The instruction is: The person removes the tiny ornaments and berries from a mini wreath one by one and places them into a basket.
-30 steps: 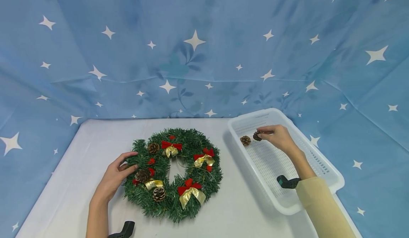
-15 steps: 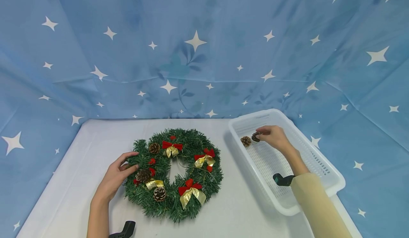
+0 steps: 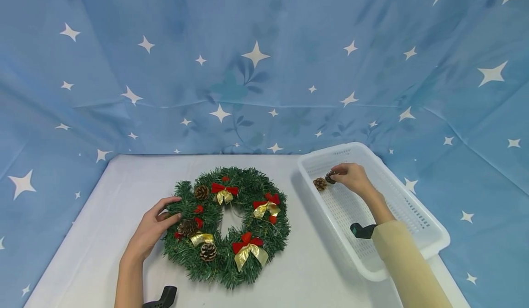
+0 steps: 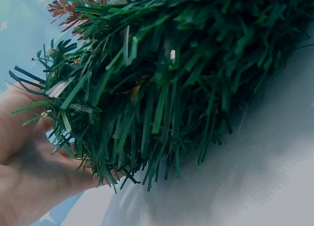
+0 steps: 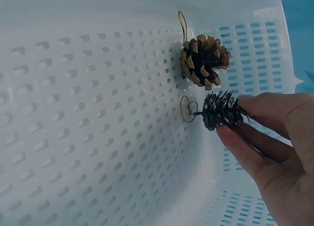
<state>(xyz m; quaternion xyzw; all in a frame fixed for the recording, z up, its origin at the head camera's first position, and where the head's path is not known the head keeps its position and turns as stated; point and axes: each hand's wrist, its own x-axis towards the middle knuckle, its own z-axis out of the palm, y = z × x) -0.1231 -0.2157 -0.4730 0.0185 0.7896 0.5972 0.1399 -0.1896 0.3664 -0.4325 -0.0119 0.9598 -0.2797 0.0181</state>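
In the head view a green Christmas wreath [image 3: 253, 180] with red and gold bows and several pinecones lies on the white table. My left hand [image 3: 149, 227] holds its left edge, fingers and thumb set into the tinsel; the left wrist view shows this hand [image 4: 29, 157] partly hidden behind the wreath [image 4: 162, 98]. Inside a white plastic basket, my right hand [image 3: 353, 178] pinches a dark pinecone [image 5: 221, 111] between thumb and fingers, its gold loop hanging free over the basket floor. Just beside it rests a browner pinecone [image 5: 203, 64], also with a gold loop.
The perforated basket [image 3: 333, 237] stands at the table's right side, its raised rim around my right hand. A blue star-patterned cloth [image 3: 264, 87] hangs behind and at both sides. White tablecloth [image 3: 303, 253] lies between wreath and basket.
My right hand has shifted slightly left with the dark pinecone, bringing it closer to the browner one. My left hand stays at the wreath's edge. The head view has drifted a little.
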